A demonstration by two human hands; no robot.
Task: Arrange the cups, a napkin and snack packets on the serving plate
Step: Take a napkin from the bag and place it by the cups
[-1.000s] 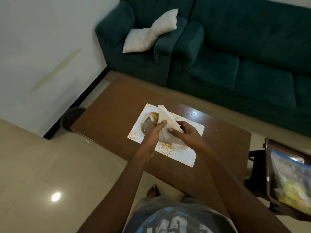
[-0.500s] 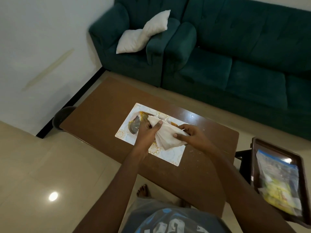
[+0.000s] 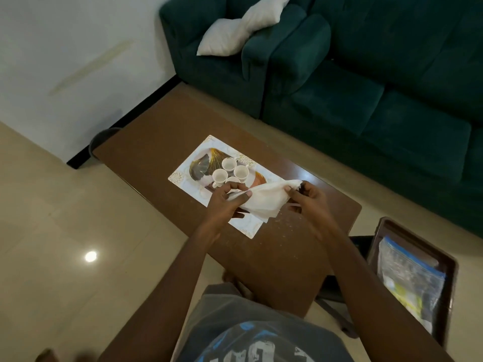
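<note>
The white paper napkin (image 3: 261, 202) was no longer a folded wad held over the middle of the white rectangular serving plate with gold ornament (image 3: 248, 226), as it had been half a second before. It had been drawn out sideways and hung stretched between both hands, above the plate's right end. The left hand (image 3: 227, 202) pinched its left end between thumb and curled fingers. The right hand (image 3: 305, 199) gripped its right end in the same way.

With the napkin moved off them, the small white handled cups (image 3: 228, 164) showed plainly. Three stood close together near the plate's middle, and a fourth was partly hidden behind the left hand. The plate lay about midway along the brown wooden tabletop (image 3: 146, 152).

The cups therefore seemed to be placed already, and the napkin appeared to be being opened or refolded before it was laid down. It was not yet on the plate. The snack packets in their clear bag with a blue seal (image 3: 410, 280) lay on a dark brown tray (image 3: 450, 259) off the tabletop's right end, untouched.
</note>
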